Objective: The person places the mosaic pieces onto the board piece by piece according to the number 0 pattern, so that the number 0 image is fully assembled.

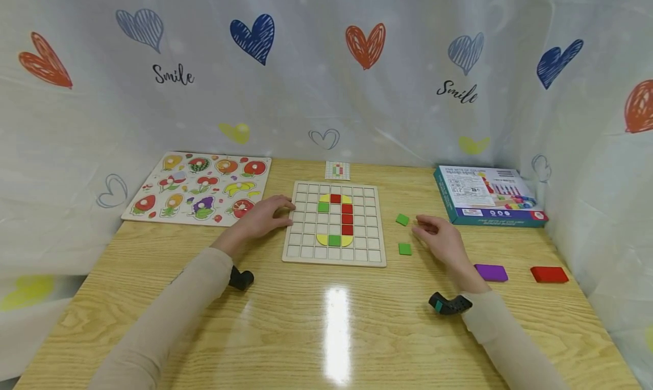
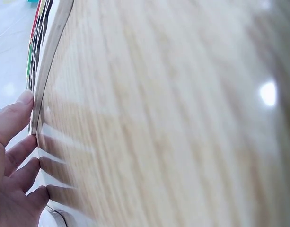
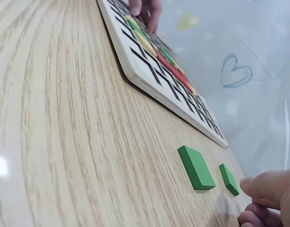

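Note:
A square wooden grid board (image 1: pixel 306 251) lies mid-table, with red squares (image 1: pixel 347 219), green squares (image 1: pixel 334 240) and yellow rounded pieces (image 1: pixel 322 240) set in some of its cells. My left hand (image 1: pixel 260 217) rests at the board's left side, thumb and fingertips touching the edge; the left wrist view has the thumb (image 2: pixel 14 116) at the rim. Right of the board lie two loose green square tiles, one farther back (image 1: pixel 402 219) and one nearer (image 1: pixel 405 249). Beside the farther tile is my right hand (image 1: pixel 441 240), fingers loosely bent, holding nothing.
Behind the board lies a small pattern card (image 1: pixel 338 170). A fruit knob puzzle (image 1: pixel 196 189) sits at the back left, a printed box (image 1: pixel 490 197) at the back right. Purple (image 1: pixel 491 272) and red (image 1: pixel 549 274) blocks lie on the right. A heart-print curtain (image 1: pixel 316 95) surrounds the table.

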Available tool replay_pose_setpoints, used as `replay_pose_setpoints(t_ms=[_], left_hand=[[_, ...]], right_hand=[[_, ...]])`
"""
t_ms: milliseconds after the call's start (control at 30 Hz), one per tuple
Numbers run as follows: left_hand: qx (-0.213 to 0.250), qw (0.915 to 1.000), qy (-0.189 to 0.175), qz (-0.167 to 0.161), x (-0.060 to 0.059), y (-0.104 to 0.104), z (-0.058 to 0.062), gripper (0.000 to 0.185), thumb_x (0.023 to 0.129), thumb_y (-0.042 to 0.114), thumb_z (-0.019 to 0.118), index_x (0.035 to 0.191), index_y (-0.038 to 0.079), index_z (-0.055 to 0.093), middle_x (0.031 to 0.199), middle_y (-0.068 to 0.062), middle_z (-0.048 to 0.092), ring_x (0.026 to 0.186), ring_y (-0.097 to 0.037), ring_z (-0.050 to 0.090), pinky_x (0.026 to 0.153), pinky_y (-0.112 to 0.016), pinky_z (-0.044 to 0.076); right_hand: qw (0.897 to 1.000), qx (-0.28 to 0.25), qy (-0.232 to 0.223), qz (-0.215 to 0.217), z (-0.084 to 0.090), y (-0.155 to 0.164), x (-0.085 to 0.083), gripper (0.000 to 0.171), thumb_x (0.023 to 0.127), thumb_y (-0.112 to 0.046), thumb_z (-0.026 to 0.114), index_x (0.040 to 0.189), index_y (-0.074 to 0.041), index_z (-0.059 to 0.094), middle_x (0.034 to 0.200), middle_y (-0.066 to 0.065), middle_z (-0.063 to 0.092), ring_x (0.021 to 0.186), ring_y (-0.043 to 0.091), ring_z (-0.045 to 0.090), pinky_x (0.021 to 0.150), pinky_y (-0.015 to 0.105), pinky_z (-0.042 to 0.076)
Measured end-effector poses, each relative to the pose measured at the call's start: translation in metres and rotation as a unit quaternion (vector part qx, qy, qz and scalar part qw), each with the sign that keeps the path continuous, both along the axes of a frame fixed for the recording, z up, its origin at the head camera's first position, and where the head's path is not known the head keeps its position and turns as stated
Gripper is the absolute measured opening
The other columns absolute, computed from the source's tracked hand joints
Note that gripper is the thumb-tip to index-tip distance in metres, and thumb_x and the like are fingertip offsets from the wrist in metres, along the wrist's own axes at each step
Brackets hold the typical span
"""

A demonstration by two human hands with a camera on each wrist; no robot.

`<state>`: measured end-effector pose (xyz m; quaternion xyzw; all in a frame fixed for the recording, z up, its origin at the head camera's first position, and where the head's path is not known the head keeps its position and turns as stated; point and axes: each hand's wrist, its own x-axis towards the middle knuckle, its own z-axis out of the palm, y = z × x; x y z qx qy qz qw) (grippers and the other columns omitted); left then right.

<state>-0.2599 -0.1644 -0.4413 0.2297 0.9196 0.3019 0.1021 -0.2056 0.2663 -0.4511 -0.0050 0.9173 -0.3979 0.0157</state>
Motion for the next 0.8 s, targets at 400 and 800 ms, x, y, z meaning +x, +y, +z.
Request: replay_pose_setpoints(t_ms=[400,800], left_hand=[[0.002,1.0000,0.001,-0.001,-0.001,0.000,-0.002,0.036,0.094,0.024,0.067,0.126,0.006,0.062,0.146,-0.018,0.045,0.142,-0.034,0.030,0.117,-0.049,0.023],[-0.006,1.0000,0.001,0.005,0.001,0.001,0.001,0.037,0.094,0.023,0.067,0.126,0.006,0.062,0.146,-0.017,0.045,0.143,-0.034,0.029,0.117,-0.049,0.022]], right_hand=[[0.997,0.046,0.028,0.058,-0.001,-0.008,-0.020,0.047,0.093,-0.018,0.068,0.132,0.004,0.057,0.116,0.022,0.061,0.103,0.033,0.060,0.090,0.048,0.050],[0.993,0.070,0.049,0.079,-0.001,-0.011,-0.023,0.036,0.091,-0.010,0.069,0.123,0.004,0.064,0.109,0.021,0.062,0.096,0.033,0.062,0.084,0.047,0.052]])
